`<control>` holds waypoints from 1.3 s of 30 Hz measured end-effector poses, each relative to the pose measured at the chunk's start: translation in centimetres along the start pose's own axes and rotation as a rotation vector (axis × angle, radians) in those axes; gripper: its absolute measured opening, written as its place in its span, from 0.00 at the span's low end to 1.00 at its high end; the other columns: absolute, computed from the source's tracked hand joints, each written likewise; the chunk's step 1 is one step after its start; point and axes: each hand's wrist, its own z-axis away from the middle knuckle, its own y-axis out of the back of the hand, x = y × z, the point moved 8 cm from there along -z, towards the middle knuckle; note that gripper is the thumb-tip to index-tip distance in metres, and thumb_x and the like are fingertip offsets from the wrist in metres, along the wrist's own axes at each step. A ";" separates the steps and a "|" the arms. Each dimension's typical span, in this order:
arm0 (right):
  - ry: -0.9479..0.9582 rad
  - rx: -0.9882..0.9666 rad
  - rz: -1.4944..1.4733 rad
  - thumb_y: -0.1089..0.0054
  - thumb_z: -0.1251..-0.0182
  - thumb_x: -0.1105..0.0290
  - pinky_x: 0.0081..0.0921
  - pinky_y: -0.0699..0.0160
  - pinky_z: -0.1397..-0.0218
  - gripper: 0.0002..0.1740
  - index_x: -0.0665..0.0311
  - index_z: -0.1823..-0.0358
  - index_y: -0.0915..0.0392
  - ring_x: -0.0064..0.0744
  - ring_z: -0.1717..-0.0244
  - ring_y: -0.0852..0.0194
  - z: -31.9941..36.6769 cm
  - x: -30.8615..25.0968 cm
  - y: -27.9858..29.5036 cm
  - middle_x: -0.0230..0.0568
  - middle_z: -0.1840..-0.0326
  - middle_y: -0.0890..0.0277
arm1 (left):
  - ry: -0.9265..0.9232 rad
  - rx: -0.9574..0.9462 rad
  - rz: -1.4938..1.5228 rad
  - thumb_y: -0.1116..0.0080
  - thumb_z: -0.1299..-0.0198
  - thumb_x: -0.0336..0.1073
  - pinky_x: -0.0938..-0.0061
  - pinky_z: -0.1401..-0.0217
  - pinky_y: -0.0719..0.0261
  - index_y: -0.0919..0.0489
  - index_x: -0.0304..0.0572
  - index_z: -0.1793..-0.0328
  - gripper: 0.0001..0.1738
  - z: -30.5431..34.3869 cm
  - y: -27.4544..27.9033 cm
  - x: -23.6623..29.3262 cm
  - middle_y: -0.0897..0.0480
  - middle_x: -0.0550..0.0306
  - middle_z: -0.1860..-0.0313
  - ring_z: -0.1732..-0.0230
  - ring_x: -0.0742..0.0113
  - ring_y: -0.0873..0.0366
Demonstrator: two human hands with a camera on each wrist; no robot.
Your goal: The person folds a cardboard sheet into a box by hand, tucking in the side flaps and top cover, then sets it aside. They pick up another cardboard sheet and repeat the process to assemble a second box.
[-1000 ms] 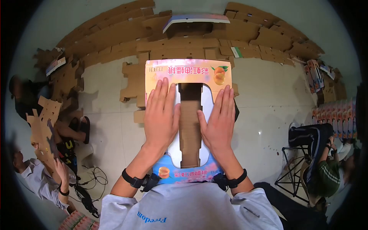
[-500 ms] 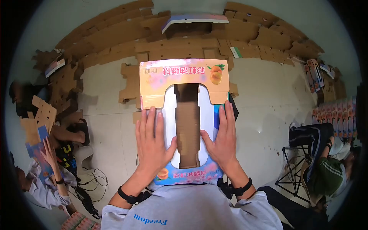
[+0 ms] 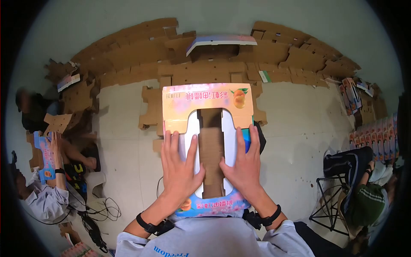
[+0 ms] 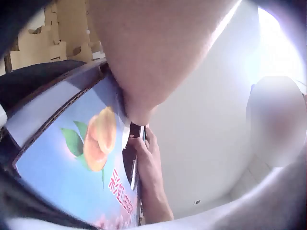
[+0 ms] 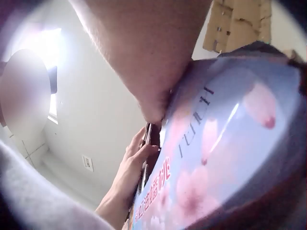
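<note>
A printed fruit carton (image 3: 207, 97), orange at its far end and blue at its near end, lies in front of the person's torso, with a long central opening that shows brown cardboard. The left hand (image 3: 180, 171) rests on the carton's left side with fingers spread and pointing away. On the right side lies the right hand (image 3: 245, 168), fingers extended, thumb at the opening's edge. The left wrist view shows the blue end panel (image 4: 62, 167) with a printed peach; the right wrist view shows its blossom print (image 5: 230, 158).
Brown cardboard sheets (image 3: 128, 55) line the floor's far side. At the left a seated person holds a blue printed piece (image 3: 46, 156); at the right another person sits by a black folding frame (image 3: 329, 205) and stacked cartons (image 3: 376, 132). Cables (image 3: 105, 210) lie at lower left.
Both hands have slid back from the carton's orange far panel to its sides. The camera view has tilted, so the surroundings appear lower. At the left, the other person's blue piece has come into view.
</note>
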 end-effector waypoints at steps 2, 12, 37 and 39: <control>0.046 0.010 0.004 0.20 0.48 0.67 0.56 0.38 0.14 0.57 0.67 0.15 0.40 0.71 0.11 0.53 0.3 0.2 0.3 0.65 0.13 0.51 | 0.040 -0.013 0.045 0.24 0.47 0.38 0.31 0.14 0.47 0.36 0.38 0.12 0.55 0.1 0.8 -0.3 0.52 0.23 0.11 0.09 0.21 0.59; -0.007 0.127 -0.044 0.18 0.47 0.66 0.54 0.33 0.17 0.53 0.68 0.19 0.34 0.66 0.15 0.43 -0.1 1.0 0.0 0.60 0.16 0.42 | -0.008 0.138 0.035 0.23 0.51 0.37 0.36 0.19 0.33 0.26 0.38 0.19 0.48 -0.7 0.7 -1.2 0.40 0.26 0.13 0.12 0.23 0.45; -0.742 0.058 -1.309 0.28 0.25 0.60 0.41 0.22 0.25 0.46 0.64 0.12 0.43 0.39 0.26 0.26 9.4 16.3 -3.3 0.48 0.21 0.30 | 0.306 -0.106 1.441 0.47 0.16 0.37 0.57 0.09 0.45 0.28 0.34 0.16 0.27 0.0 -5.0 -7.3 0.27 0.45 0.15 0.12 0.54 0.37; -0.915 0.165 -1.444 0.32 0.21 0.55 0.41 0.17 0.31 0.42 0.63 0.14 0.40 0.39 0.30 0.22 11.9 22.9 -3.5 0.46 0.25 0.25 | 0.017 -0.124 0.725 0.44 0.19 0.35 0.51 0.09 0.45 0.18 0.40 0.25 0.20 -2.3 -3.3 -7.3 0.24 0.50 0.17 0.13 0.47 0.35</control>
